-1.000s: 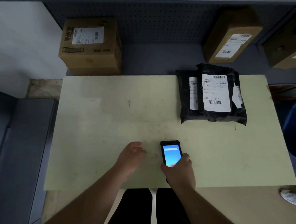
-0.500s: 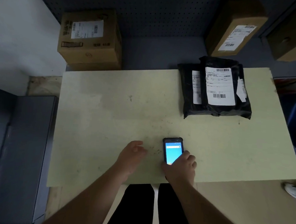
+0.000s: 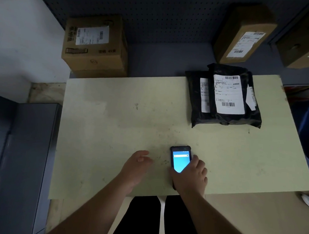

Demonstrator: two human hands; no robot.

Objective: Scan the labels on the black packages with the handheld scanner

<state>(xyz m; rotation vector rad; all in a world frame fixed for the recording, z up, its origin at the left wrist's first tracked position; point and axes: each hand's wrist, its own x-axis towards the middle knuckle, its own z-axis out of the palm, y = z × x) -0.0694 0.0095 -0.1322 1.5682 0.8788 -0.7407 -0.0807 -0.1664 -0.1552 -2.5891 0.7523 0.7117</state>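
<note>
A stack of black packages [image 3: 223,118] lies at the far right of the pale green table [image 3: 114,125]. The top one carries a white label [image 3: 229,94] with barcodes; two more labels peek out on either side. The handheld scanner [image 3: 180,158], black with a lit blue screen, lies near the table's front edge. My right hand [image 3: 190,176] grips its lower part, fingers curled around its right side. My left hand [image 3: 136,165] rests on the table just left of the scanner, fingers loosely apart, holding nothing.
A cardboard box [image 3: 95,45] with a label sits on the grey shelf behind the table's left end. Two more brown boxes [image 3: 244,34] stand at the back right. A grey cabinet [image 3: 19,154] is on the left. My dark trousers [image 3: 155,219] show below the table edge.
The view has shifted slightly. My right hand's fingers have closed further around the scanner's side. My left hand has stayed in place.
</note>
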